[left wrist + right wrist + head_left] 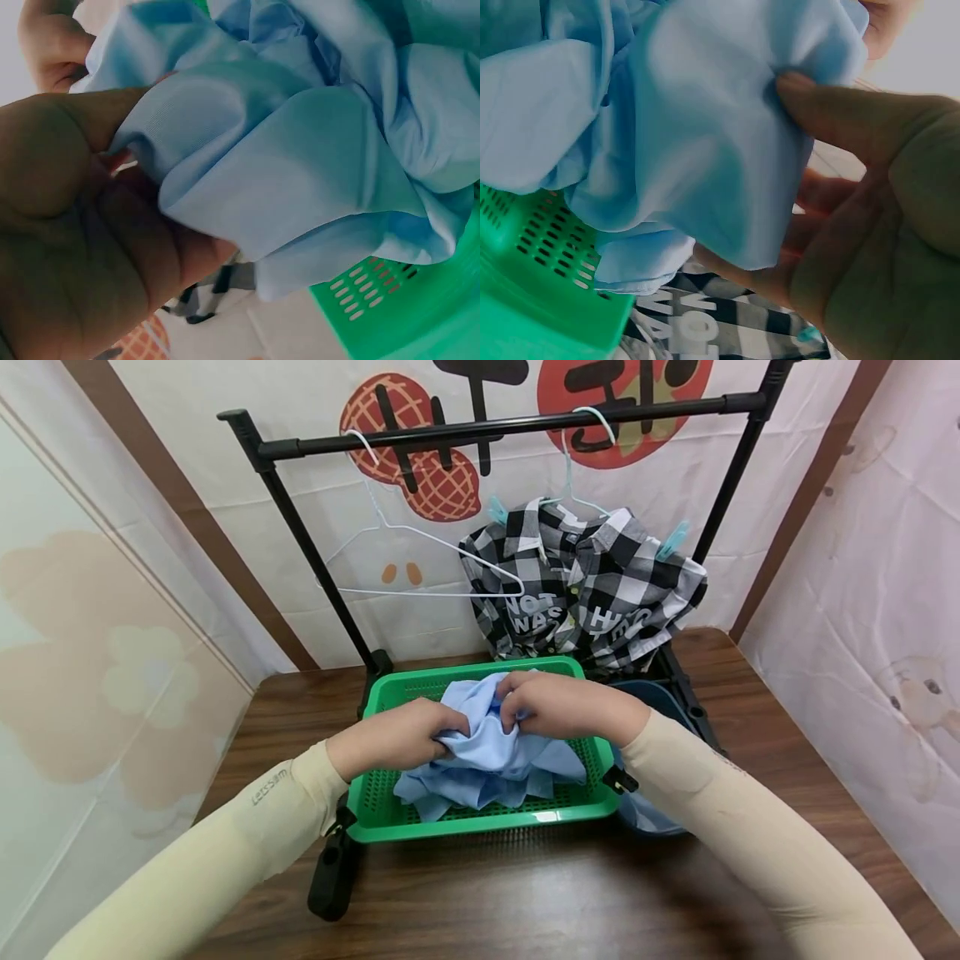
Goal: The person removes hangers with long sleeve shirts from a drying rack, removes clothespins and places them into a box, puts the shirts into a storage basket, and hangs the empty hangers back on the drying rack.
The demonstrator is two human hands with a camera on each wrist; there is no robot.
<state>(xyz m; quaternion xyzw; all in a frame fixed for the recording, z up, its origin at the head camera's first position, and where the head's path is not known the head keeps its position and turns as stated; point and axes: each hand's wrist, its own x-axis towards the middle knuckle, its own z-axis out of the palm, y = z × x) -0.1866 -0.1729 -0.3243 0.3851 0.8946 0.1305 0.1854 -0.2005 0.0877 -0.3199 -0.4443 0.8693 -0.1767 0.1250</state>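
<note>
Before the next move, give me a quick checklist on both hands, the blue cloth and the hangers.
1. Left hand pinching blue cloth: ok.
2. Right hand pinching it too: ok.
3. Cloth spread out: not ok, bunched above and in the green basket.
4. Cloth's full shape visible: cannot tell, folds hide it.
5. White hanger bare, hooked on the rail: ok.
6. Checked shirt clipped at both shoulders: ok.

My left hand [86, 225] pinches the cloth [292, 165], which partly hides the green basket [412, 319]; my right hand [52, 45] shows beyond.
</note>
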